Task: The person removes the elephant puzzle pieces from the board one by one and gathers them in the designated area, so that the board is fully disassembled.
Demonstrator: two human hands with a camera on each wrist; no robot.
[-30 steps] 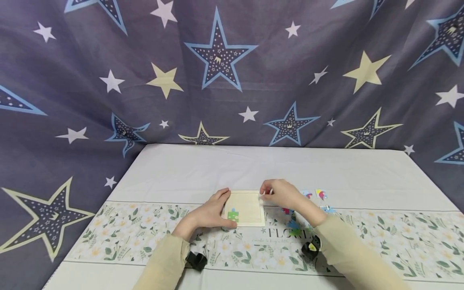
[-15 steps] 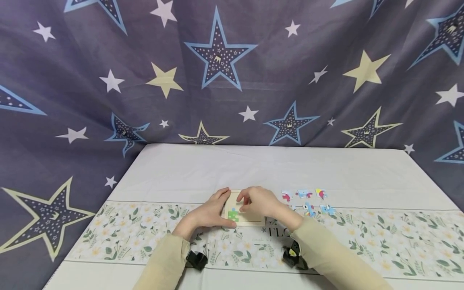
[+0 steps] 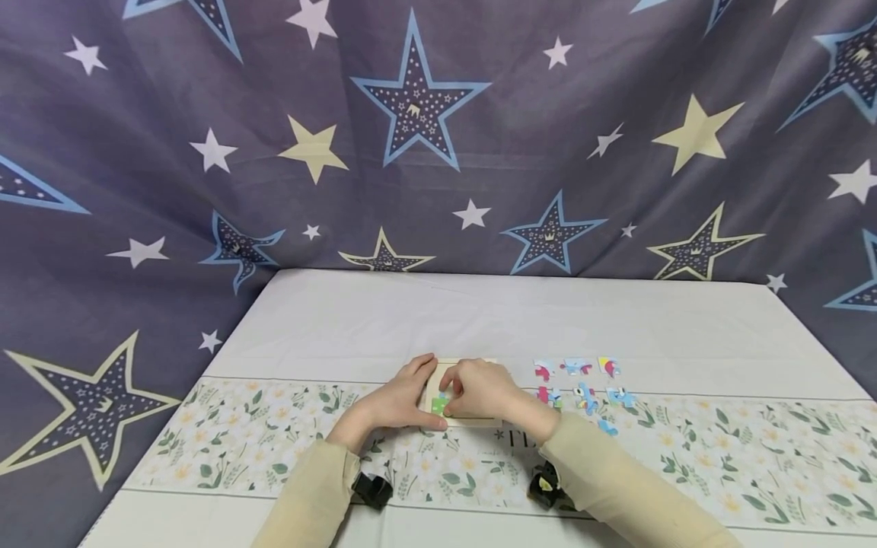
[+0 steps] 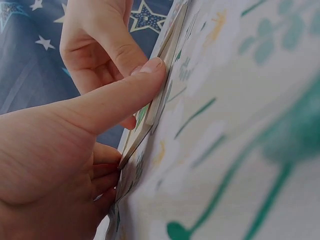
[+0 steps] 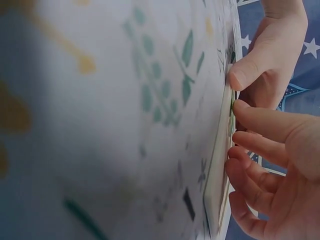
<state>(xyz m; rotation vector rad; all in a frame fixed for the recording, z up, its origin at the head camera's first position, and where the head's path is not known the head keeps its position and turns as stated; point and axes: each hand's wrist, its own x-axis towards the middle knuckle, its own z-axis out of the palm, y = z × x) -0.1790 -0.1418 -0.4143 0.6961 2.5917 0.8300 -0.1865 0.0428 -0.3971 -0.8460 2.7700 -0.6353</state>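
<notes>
A shallow pale wooden puzzle tray (image 3: 469, 361) lies on the table. My left hand (image 3: 400, 396) grips its left side, thumb (image 4: 150, 70) on the near edge and fingers at the far corner. A green puzzle piece (image 3: 437, 406) sits in the tray's near left corner. Right beside it my right hand (image 3: 479, 388) reaches down over the tray, thumb and index finger bent close together as if round a small puzzle piece, mostly hidden by the fingers. In the right wrist view the right thumb (image 5: 250, 112) and fingertips are right at the tray's surface.
Several loose puzzle pieces lie right of the tray, among them a yellow and red one (image 3: 607, 367) and a blue one (image 3: 607, 428). A floral runner (image 3: 274, 434) crosses the white tablecloth (image 3: 342, 320). A star-patterned curtain (image 3: 438, 190) hangs behind.
My right hand has moved left from the tray's far right corner and down to the green piece at the near left. The left hand has stayed on the tray.
</notes>
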